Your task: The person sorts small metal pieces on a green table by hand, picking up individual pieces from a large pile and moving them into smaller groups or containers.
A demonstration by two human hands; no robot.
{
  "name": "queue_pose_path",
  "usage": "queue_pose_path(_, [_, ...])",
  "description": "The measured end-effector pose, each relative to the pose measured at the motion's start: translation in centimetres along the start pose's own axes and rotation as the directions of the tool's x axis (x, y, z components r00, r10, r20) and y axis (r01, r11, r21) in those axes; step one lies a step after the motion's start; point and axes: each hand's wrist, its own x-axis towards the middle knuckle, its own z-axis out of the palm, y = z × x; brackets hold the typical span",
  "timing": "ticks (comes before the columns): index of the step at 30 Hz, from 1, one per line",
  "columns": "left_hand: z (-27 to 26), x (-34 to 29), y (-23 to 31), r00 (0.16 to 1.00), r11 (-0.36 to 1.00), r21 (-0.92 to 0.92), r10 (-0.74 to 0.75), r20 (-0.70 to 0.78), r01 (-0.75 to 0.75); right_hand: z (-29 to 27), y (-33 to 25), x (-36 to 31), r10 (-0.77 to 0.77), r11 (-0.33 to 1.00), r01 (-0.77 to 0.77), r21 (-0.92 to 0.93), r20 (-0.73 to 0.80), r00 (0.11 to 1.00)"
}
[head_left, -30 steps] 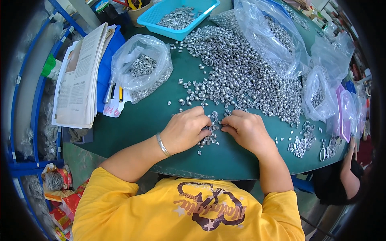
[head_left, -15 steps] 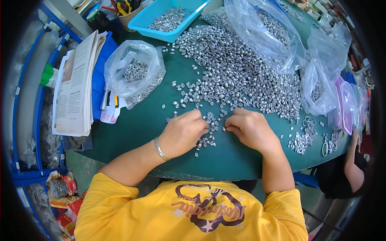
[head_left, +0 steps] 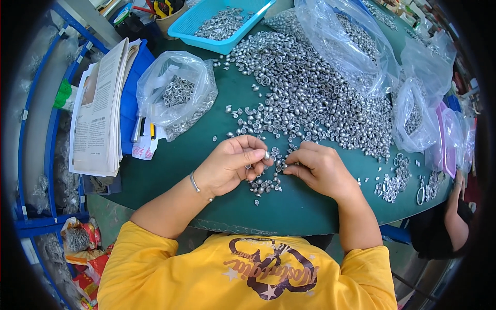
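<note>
Across the green counter point(head_left: 237, 213), a silver heap point(head_left: 310, 98) lies beyond a loose cluster point(head_left: 264, 186) between the left hand point(head_left: 227, 163), pinching one silver piece point(head_left: 267, 155), and the right hand point(head_left: 321, 168), curled at the cluster's edge, its grip unclear.

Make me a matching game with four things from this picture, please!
Things:
1. Plastic basket
2. Newspapers
3. Bracelet
4. Cup-shaped metal pieces

Clues:
A. spread in a big heap across the green table
B. on the wrist of the left hand
C. light blue
D. at the table's left end

Pairs: 1-C, 2-D, 3-B, 4-A
</note>
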Motion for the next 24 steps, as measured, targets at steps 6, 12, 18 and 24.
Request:
queue_pose_path(6, [0.1,-0.2,-0.1,0.996,0.998,0.018,-0.069,0.052,0.068,0.7,0.3,0.5,0.030,0.955,-0.024,0.297,-0.015,0.999])
queue_pose_path(12, [-0.8,0.0,-0.8,0.980,0.989,-0.101,-0.092,0.178,0.111,1.2,0.5,0.4,0.027,0.900,-0.006,0.436,-0.041,0.999])
queue_pose_path(18, [-0.5,-0.2,-0.9,0.977,0.986,-0.101,-0.116,0.181,0.136,1.7,0.6,0.3,0.027,0.860,0.002,0.510,-0.049,0.998])
queue_pose_path(24, [-0.2,-0.2,-0.6,0.978,0.981,-0.132,-0.119,0.169,0.142,1.6,0.9,0.2,0.126,0.707,-0.099,0.701,0.013,0.992])
